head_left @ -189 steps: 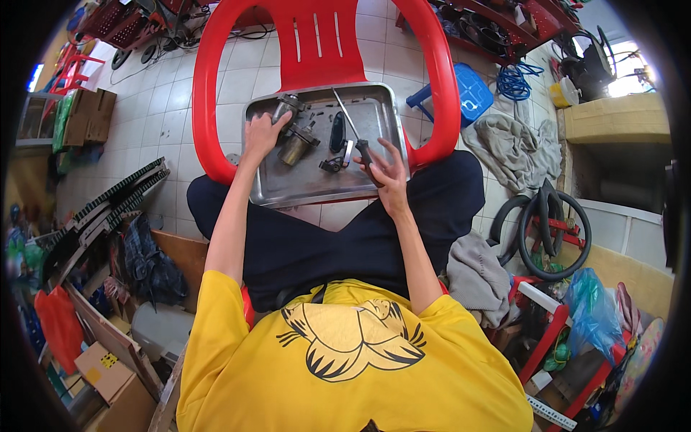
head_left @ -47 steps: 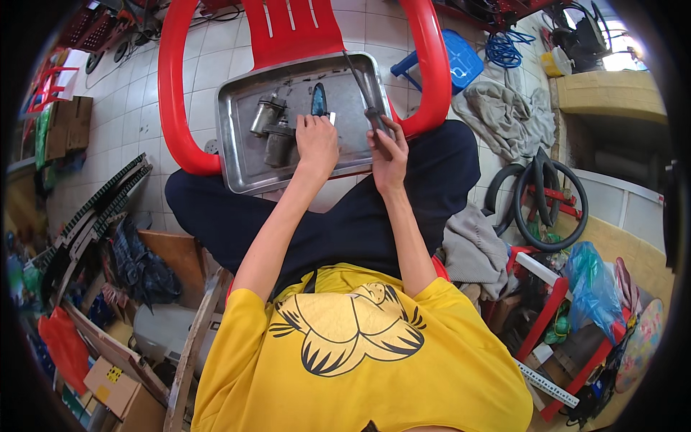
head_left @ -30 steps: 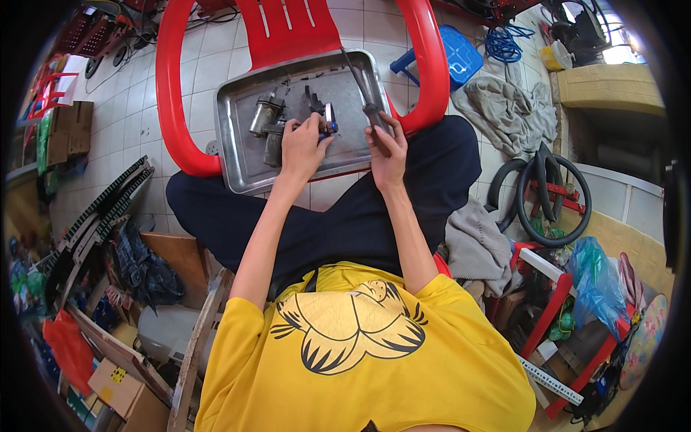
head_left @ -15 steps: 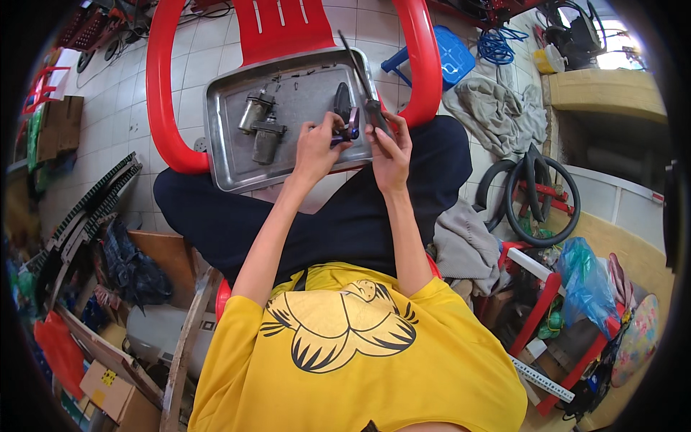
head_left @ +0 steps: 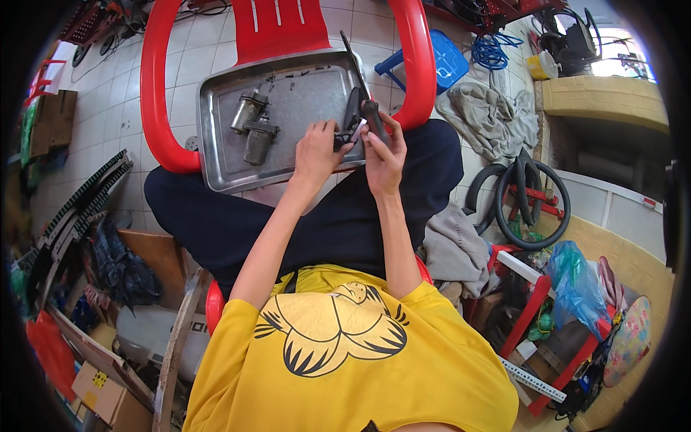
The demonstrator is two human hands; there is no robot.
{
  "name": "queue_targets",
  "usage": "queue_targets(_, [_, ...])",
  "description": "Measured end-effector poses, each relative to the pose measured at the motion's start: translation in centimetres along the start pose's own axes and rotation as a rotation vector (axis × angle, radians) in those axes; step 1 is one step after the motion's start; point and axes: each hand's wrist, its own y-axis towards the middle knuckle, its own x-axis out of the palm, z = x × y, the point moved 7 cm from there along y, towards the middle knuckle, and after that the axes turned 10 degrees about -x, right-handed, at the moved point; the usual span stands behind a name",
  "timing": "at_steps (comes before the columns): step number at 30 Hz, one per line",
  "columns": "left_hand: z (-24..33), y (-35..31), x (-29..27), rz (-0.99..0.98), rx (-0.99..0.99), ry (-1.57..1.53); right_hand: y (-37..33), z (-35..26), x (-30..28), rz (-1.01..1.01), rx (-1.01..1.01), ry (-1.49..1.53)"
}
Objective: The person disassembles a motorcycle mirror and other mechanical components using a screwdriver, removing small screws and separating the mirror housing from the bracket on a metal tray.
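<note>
My right hand (head_left: 384,155) is closed around the dark handle of a screwdriver (head_left: 371,114), its long shaft pointing away past the tray's right rim. Close beside it, my left hand (head_left: 317,153) grips a small dark part with a shiny, pale face (head_left: 358,130); the fingers hide much of it. Just beyond them is a black elongated piece (head_left: 351,108), and I cannot tell whether it joins the held part. Two cylindrical metal motor-like parts, one silvery (head_left: 248,110) and one greyer (head_left: 259,140), lie in the metal tray (head_left: 216,169).
The tray rests on a red plastic chair (head_left: 160,93), with small screws (head_left: 292,86) near its far side. Rightward are a blue stool (head_left: 443,61), a grey cloth (head_left: 489,119) and black rubber tubes (head_left: 536,241). A wooden board (head_left: 176,345) stands at left.
The held part has turned, so its bluish shiny face now looks pale. My left fingers have shifted around it. The whole view has slid slightly; the screwdriver stays in my right hand.
</note>
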Motion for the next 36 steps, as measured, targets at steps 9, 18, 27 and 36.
queue_targets(9, [-2.7,0.5,0.8,-0.021,-0.056,-0.126,0.4,-0.7,0.6,-0.019,-0.029,-0.079])
queue_targets(18, [-4.2,-0.5,-3.0,0.047,0.174,0.042,0.2,-0.3,0.8,-0.031,0.018,-0.071])
queue_targets(27, [-4.7,-0.8,-3.3,0.165,0.145,0.016,0.5,-2.4,1.7,-0.079,-0.086,-0.332])
queue_targets(36, [-3.9,0.9,0.5,0.161,-0.041,0.274,3.4,-4.5,3.4,-0.188,-0.217,-0.535])
